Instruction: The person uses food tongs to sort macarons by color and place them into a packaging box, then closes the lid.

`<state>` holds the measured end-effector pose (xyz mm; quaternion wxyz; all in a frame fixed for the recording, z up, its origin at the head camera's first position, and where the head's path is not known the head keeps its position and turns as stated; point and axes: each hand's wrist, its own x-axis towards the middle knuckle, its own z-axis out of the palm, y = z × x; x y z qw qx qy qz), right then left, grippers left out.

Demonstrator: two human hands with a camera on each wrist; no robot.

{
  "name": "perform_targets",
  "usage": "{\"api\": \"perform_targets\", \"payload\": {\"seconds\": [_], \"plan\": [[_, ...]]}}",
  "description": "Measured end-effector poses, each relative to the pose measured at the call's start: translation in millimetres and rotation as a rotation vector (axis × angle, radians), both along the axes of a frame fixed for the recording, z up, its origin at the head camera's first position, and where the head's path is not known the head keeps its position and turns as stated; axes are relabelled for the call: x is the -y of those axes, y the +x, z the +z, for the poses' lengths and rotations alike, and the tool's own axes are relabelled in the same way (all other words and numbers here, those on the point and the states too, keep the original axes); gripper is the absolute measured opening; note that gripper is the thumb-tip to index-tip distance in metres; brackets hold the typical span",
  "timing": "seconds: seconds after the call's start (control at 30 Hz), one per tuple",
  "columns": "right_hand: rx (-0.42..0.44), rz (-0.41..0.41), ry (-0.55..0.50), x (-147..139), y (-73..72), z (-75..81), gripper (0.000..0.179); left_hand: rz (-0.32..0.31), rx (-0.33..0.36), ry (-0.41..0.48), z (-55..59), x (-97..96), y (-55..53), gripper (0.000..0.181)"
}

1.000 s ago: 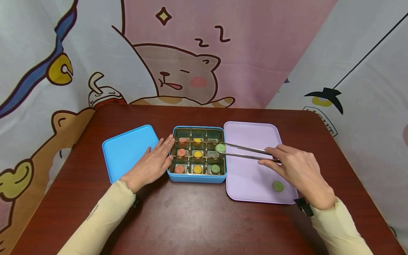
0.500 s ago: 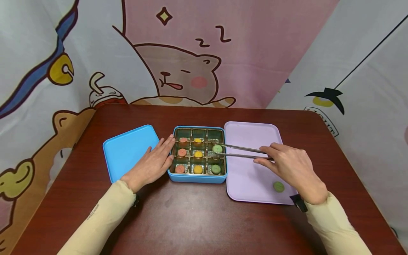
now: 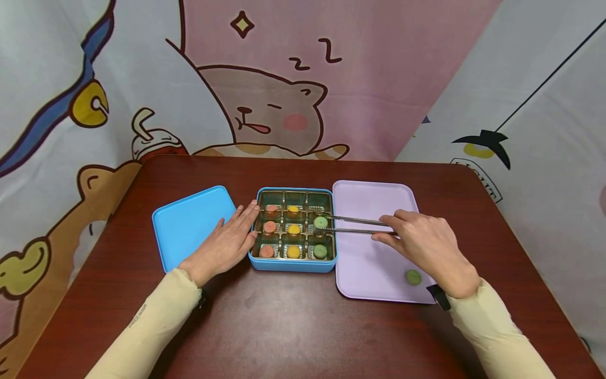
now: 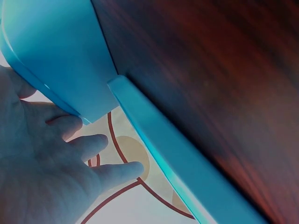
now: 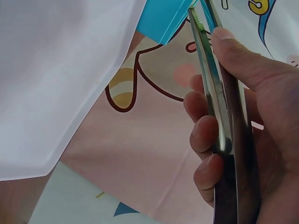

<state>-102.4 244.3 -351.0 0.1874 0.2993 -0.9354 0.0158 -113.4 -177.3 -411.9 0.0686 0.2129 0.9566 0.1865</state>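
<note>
The green disc [image 3: 320,222] is between the tips of the metal tongs [image 5: 242,154], at the middle compartment of the right column in the blue box [image 3: 293,266]. It looks light and perhaps soft enough to dent, so its opposite edges seem the place for a gentle pinch. The right hand [image 3: 426,245] grips the tongs; the left hand [image 3: 227,239], fingers extended, rests against the box's left side. Another green piece [image 3: 413,277] lies on the lilac tray [image 3: 369,273].
</note>
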Motion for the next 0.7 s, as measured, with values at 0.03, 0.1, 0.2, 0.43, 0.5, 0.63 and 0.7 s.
{"api": "perform_targets", "payload": {"seconds": [0.03,0.1,0.2,0.43,0.5,0.63,0.7], "plan": [[-0.003,0.002,0.003,1,-0.3,0.3,0.039,0.000,0.001,0.000,0.1,0.0,0.0,0.063],[-0.006,0.003,0.009,2,-0.8,0.9,0.039,-0.001,0.004,0.000,0.2,-0.1,0.0,0.063],[-0.005,0.009,0.014,4,-1.4,2.4,0.038,-0.001,0.004,0.000,0.4,-0.1,0.0,0.064],[-0.018,0.014,0.023,7,-1.1,6.6,0.039,0.002,0.002,-0.004,0.2,-0.3,-0.3,0.064],[-0.015,0.006,0.022,6,0.1,7.0,0.039,0.002,0.001,-0.006,0.0,-0.3,-0.3,0.064],[-0.024,-0.006,0.004,1,5.0,5.7,0.041,0.000,-0.007,-0.007,-0.5,0.1,0.0,0.063],[-0.036,-0.014,-0.019,-4,8.5,4.4,0.047,-0.002,-0.012,-0.006,-0.5,0.3,0.2,0.063]]}}
